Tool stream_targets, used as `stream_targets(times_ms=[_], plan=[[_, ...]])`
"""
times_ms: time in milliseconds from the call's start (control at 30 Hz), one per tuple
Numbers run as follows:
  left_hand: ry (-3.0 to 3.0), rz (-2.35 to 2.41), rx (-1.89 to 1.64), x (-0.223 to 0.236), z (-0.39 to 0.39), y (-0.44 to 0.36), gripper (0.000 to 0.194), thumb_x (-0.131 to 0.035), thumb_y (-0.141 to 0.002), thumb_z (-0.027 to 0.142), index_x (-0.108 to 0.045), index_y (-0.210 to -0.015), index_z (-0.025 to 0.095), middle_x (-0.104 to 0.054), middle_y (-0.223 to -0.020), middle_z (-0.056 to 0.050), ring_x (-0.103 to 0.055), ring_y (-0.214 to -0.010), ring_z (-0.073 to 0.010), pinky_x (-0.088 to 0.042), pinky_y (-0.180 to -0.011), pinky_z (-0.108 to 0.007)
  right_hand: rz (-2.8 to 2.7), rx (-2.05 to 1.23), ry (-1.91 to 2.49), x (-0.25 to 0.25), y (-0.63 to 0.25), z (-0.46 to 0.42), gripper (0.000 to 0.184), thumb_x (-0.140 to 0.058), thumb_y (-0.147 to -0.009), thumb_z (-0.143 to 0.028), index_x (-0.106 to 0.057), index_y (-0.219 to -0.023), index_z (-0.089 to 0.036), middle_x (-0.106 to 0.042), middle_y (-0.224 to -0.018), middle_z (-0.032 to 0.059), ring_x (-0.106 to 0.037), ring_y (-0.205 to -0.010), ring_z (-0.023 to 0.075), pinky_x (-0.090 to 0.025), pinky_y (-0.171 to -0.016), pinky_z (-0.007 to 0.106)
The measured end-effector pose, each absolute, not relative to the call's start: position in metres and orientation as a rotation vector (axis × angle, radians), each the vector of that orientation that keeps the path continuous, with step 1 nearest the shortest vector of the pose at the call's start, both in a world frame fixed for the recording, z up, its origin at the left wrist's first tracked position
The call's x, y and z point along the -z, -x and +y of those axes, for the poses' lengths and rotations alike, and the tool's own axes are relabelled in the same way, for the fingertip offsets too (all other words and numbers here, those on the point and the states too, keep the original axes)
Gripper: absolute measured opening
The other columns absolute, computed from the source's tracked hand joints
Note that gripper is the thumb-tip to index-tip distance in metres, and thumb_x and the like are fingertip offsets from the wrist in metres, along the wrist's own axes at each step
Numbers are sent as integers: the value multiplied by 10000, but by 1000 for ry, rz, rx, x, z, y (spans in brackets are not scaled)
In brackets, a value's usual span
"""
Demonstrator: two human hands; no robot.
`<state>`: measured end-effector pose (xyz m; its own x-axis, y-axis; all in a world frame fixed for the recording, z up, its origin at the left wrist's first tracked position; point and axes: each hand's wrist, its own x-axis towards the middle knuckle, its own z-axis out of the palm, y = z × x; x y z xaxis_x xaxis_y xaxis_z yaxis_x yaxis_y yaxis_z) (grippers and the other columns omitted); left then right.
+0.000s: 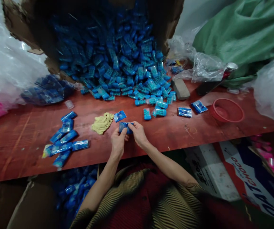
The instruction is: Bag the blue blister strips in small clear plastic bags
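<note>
Fingers of your left hand (118, 142) and right hand (138, 133) pinch one blue packet (122, 126), right of the yellow cloth (102, 124). Loosely heaped blue pouches (64, 148) lie left of that cloth.

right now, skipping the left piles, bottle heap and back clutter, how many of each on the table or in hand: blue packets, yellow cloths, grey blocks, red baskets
Held packet: 1
Lying packets: 3
Cloth: 1
Block: 1
Basket: 1
Total: 7
</note>
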<state>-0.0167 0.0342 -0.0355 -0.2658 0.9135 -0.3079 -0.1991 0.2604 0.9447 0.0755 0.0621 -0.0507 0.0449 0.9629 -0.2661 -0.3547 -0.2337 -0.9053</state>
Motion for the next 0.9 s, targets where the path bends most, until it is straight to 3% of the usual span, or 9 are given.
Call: stream_targets(times_ms=[133, 267, 367, 533, 667, 800, 900], plan=[[-585, 1541, -1352, 42, 35, 11, 150, -681, -654, 250, -585, -619, 140, -517, -425, 48, -434, -337, -53, -323, -344, -153, -898, -1469, 1215, 53, -76, 53, 193, -592, -687, -363, -553, -655, -177, -509, -599, -56, -427, -562, 83, -367, -564, 217], [-472, 1481, -1401, 36, 35, 18, 189, -708, -606, 266, -583, -659, 134, -554, -478, 49, -461, -357, -57, -354, -360, -164, -1049, -1479, 1200, 55, -79, 55, 230, -553, -744, -400, -544, -667, -184, -507, -599, -51, -447, -559, 89, -382, -568, 218], [-364, 1429, -1459, 24, 27, 37, 265, -746, -562, 286, -581, -700, 131, -568, -507, 47, -472, -376, -61, -362, -365, -172, -1211, -1489, 1169, 50, -72, 72, 295, -431, -833, -447, -565, -790, -188, -534, -663, -24, -495, -586, 106, -413, -574, 229], [-253, 1367, -1549, 7, 9, 78, 348, -812, -481, 261, -572, -691, 123, -573, -513, 48, -479, -404, -61, -370, -364, -170, -2111, -948, 1271, 38, -22, 102, 356, -488, -846, -280, -497, -1195, -213, -564, -1069, 86, -546, -949, 201, -444, -803, 324], [-207, 1299, -1545, 2, 4, 83, 347, -821, -499, 256, -583, -712, 122, -571, -528, 52, -489, -425, -64, -388, -363, -174, -2481, -746, 1338, 38, 20, 115, 382, -455, -871, -215, -458, -1251, -186, -556, -1105, 131, -533, -1004, 244, -437, -838, 374], [-167, 1235, -1522, 4, 8, 73, 330, -805, -545, 254, -602, -767, 119, -582, -563, 43, -504, -448, -70, -396, -363, -177, -2191, -1160, 1222, 38, 12, 126, 343, -525, -845, -200, -534, -1187, -199, -592, -1075, 78, -545, -981, 197, -430, -847, 320], [-200, 1222, -1534, 10, 12, 65, 369, -811, -516, 268, -606, -785, 121, -615, -606, 28, -535, -480, -83, -416, -381, -182, -1963, -1425, 1134, 31, -26, 118, 332, -367, -933, -313, -533, -1186, -177, -627, -989, 55, -583, -842, 130, -456, -723, 242]])
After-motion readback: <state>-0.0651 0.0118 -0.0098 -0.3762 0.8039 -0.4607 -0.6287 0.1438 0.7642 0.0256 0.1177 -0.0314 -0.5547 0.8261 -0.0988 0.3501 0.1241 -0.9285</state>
